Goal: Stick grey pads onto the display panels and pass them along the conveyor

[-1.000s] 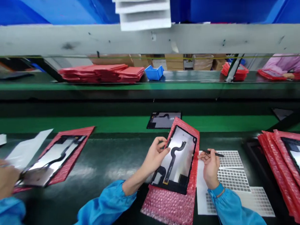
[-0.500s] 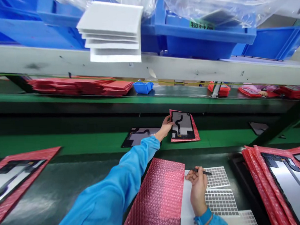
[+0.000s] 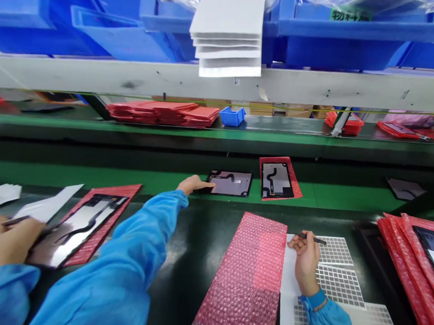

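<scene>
My left hand (image 3: 194, 183) reaches out to the green belt, its fingers closed on the left edge of a tablet display panel (image 3: 232, 183) that lies there with a dark flex cable. To its right, a second display panel (image 3: 280, 180) rests on a red bubble bag. My right hand (image 3: 307, 261) grips a slim black tool (image 3: 316, 239), perhaps tweezers, above white grid-patterned sheets (image 3: 339, 281). Between my arms lies a large red bubble bag (image 3: 248, 271) on the dark bench.
At the far left another person's hand (image 3: 15, 238) is beside a display panel (image 3: 83, 226) on a red bag. Bagged panels (image 3: 415, 264) are stacked at the right. Overhead runs a shelf beam (image 3: 134, 72) with blue bins (image 3: 341, 47) and hanging white sheets (image 3: 229, 32).
My left hand has let go of the panel on the red bag and moved left to the other panel. The view has swung left, bringing in another person's hand.
</scene>
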Demonstrator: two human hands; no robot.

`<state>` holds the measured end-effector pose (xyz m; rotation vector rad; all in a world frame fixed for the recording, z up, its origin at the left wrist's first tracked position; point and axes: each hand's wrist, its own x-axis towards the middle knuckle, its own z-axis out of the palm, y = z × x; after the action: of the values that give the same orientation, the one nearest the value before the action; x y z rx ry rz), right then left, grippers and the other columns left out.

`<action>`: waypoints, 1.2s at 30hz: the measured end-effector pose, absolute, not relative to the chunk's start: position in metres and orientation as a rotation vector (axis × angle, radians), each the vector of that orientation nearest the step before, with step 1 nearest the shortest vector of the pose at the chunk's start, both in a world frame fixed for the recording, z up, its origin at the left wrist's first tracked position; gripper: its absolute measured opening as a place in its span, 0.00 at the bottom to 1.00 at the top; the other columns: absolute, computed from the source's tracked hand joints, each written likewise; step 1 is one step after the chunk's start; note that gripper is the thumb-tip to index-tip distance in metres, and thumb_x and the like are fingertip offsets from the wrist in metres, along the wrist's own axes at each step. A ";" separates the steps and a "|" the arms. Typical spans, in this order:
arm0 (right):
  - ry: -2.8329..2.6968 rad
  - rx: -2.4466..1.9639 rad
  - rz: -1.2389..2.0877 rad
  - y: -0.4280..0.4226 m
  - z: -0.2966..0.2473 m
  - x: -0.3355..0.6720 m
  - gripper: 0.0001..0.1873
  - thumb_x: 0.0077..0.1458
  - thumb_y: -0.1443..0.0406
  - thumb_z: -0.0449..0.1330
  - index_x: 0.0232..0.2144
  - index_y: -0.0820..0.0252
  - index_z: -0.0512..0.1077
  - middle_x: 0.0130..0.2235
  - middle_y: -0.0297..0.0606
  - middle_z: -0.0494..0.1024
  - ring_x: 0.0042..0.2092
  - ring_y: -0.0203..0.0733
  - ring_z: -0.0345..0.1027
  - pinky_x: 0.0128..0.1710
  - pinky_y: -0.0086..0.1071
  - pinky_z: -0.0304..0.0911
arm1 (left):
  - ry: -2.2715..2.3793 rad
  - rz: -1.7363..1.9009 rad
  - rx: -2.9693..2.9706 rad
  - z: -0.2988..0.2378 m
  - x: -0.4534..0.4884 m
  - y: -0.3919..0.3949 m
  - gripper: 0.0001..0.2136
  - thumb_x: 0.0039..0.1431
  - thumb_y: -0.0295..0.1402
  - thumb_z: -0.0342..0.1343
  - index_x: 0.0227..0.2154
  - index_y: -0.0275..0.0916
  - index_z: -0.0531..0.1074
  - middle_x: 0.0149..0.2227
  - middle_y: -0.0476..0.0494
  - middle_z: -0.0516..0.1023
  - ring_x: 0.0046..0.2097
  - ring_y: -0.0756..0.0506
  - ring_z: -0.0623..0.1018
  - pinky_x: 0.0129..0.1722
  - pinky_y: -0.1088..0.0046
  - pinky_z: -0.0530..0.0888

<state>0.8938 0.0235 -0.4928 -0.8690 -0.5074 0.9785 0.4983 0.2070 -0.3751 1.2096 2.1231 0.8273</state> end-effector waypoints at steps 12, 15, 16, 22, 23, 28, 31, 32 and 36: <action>-0.584 -0.899 0.842 0.018 -0.467 0.905 0.29 0.53 0.40 0.69 0.38 0.56 0.70 0.24 0.30 0.79 0.21 0.38 0.74 0.25 0.31 0.71 | 1.399 1.112 0.968 -0.365 0.512 0.123 0.16 0.61 0.38 0.62 0.48 0.36 0.75 0.44 0.37 0.84 0.48 0.37 0.84 0.40 0.64 0.82; -0.611 -0.938 0.832 0.012 -0.459 0.919 0.30 0.52 0.39 0.70 0.38 0.57 0.70 0.25 0.32 0.81 0.22 0.39 0.75 0.25 0.31 0.71 | 1.157 1.067 0.949 -0.386 0.542 0.054 0.19 0.53 0.39 0.61 0.48 0.39 0.78 0.52 0.38 0.85 0.49 0.36 0.84 0.38 0.65 0.82; -0.626 -0.955 0.838 0.008 -0.456 0.925 0.30 0.52 0.40 0.70 0.38 0.57 0.71 0.25 0.34 0.82 0.22 0.39 0.75 0.26 0.32 0.72 | 1.098 1.021 0.939 -0.397 0.553 0.028 0.19 0.51 0.39 0.62 0.46 0.40 0.79 0.54 0.38 0.84 0.48 0.36 0.85 0.37 0.66 0.82; -0.864 -1.147 0.873 -0.014 -0.442 0.962 0.30 0.53 0.40 0.71 0.41 0.58 0.73 0.28 0.37 0.85 0.25 0.43 0.80 0.25 0.33 0.75 | 0.905 0.850 0.698 -0.458 0.630 -0.106 0.21 0.54 0.39 0.68 0.52 0.43 0.81 0.61 0.37 0.80 0.48 0.37 0.86 0.40 0.67 0.82; -0.942 -1.200 0.872 -0.016 -0.441 0.968 0.31 0.54 0.39 0.70 0.40 0.58 0.73 0.28 0.37 0.85 0.25 0.43 0.80 0.25 0.33 0.75 | 0.891 0.831 0.635 -0.465 0.641 -0.118 0.23 0.53 0.40 0.71 0.52 0.42 0.81 0.61 0.36 0.80 0.49 0.38 0.86 0.40 0.68 0.82; -1.155 -1.365 0.939 -0.020 -0.445 0.989 0.31 0.53 0.38 0.69 0.36 0.60 0.73 0.25 0.37 0.84 0.23 0.42 0.79 0.22 0.29 0.72 | 0.880 0.635 0.523 -0.488 0.672 -0.142 0.26 0.53 0.52 0.73 0.46 0.37 0.82 0.53 0.33 0.84 0.45 0.39 0.86 0.44 0.69 0.81; -1.238 -1.415 0.989 -0.018 -0.450 0.993 0.30 0.55 0.39 0.69 0.36 0.61 0.74 0.24 0.39 0.84 0.23 0.43 0.79 0.21 0.29 0.71 | 0.782 0.389 0.513 -0.489 0.667 -0.151 0.29 0.59 0.60 0.65 0.46 0.36 0.79 0.46 0.32 0.86 0.39 0.41 0.87 0.35 0.71 0.79; -1.258 -1.426 0.997 -0.017 -0.451 0.993 0.30 0.56 0.40 0.68 0.36 0.61 0.74 0.24 0.39 0.84 0.23 0.42 0.79 0.22 0.29 0.71 | 0.738 0.306 0.545 -0.486 0.664 -0.154 0.28 0.60 0.60 0.63 0.45 0.37 0.77 0.44 0.33 0.86 0.37 0.41 0.87 0.32 0.72 0.78; -1.295 -1.453 1.009 -0.015 -0.455 0.994 0.28 0.59 0.41 0.67 0.37 0.61 0.74 0.24 0.39 0.83 0.24 0.42 0.79 0.23 0.28 0.70 | 0.691 0.215 1.189 -0.455 0.657 -0.151 0.17 0.69 0.52 0.56 0.41 0.43 0.75 0.37 0.41 0.86 0.35 0.43 0.86 0.30 0.71 0.78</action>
<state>0.9938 -0.0151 -0.4546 -1.4534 -1.2947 1.0094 0.6572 -0.1509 -0.4547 1.1888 0.6910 0.2150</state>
